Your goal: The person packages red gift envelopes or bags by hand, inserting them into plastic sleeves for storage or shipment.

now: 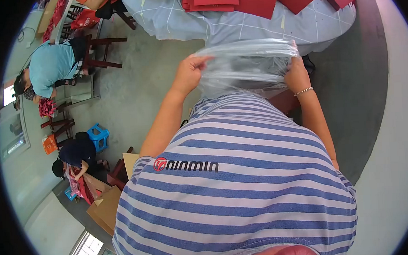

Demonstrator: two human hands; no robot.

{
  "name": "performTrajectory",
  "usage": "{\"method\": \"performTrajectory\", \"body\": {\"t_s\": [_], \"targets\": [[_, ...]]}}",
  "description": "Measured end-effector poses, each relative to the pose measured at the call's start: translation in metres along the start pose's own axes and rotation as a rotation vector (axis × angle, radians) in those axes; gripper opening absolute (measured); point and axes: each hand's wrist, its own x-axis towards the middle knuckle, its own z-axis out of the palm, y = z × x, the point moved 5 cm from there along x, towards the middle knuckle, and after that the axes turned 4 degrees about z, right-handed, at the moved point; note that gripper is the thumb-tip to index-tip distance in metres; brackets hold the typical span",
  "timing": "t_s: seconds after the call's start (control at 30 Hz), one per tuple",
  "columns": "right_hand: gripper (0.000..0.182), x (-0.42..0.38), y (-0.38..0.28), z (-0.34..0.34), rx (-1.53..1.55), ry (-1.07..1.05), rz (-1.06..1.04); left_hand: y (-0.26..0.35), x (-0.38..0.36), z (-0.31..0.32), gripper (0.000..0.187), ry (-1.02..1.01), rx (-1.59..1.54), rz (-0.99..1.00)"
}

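Observation:
A clear plastic bag (247, 74) is stretched between my two hands in front of my striped shirt. My left hand (192, 72) grips its left side, the index finger and thumb at the plastic. On the other side my right hand (297, 74), with a beaded bracelet at the wrist, is closed on the bag's right edge. The bag's upper part lies in front of the hanging cloth of a table. Red gift bags (258, 1) lie on that table, beyond both hands.
The table (185, 24) has a pale checked cloth. At left a person in a light blue top (53, 64) sits near a wooden chair (99, 52). Below, another person in dark clothes (78, 150) bends over red items. A blue stool (98, 136) and cardboard box (106, 207) stand nearby.

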Motion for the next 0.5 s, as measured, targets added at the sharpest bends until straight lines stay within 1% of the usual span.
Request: {"method": "performTrajectory", "body": {"t_s": [0.07,0.1,0.17,0.2,0.27,0.3,0.33,0.37,0.4,0.47,0.5], "targets": [[0.08,-0.001,0.002,0.0,0.229,0.043,0.045,0.006,-0.006,0.002,0.031,-0.138,0.334,0.085],[0.08,0.015,-0.002,0.01,0.251,0.061,0.017,0.012,0.003,-0.014,0.031,-0.12,0.361,0.109],[0.057,0.009,0.017,0.007,0.207,0.231,-0.279,0.006,-0.011,-0.01,0.022,0.015,0.48,0.04],[0.057,0.015,0.006,0.012,0.228,0.237,-0.291,0.014,-0.01,-0.017,0.022,0.024,0.502,0.046],[0.043,0.013,-0.007,0.018,0.34,0.265,-0.295,0.03,-0.018,-0.026,0.022,0.15,0.751,0.009],[0.043,0.011,-0.017,0.011,0.34,0.262,-0.299,0.028,-0.019,-0.026,0.022,0.155,0.751,0.006],[0.038,0.01,-0.025,0.002,0.375,0.185,-0.202,0.024,-0.019,-0.026,0.027,0.141,0.803,0.005],[0.037,0.011,-0.028,-0.002,0.408,0.113,-0.105,0.022,-0.019,-0.025,0.032,0.129,0.853,0.008],[0.037,0.012,-0.031,-0.004,0.402,0.114,-0.111,0.02,-0.019,-0.024,0.032,0.136,0.848,0.01],[0.058,0.011,-0.04,-0.007,0.14,0.202,-0.186,0.024,-0.021,-0.024,0.042,0.158,0.833,0.112],[0.058,0.008,-0.044,-0.01,0.138,0.196,-0.186,0.026,-0.023,-0.023,0.042,0.159,0.831,0.107]]}}
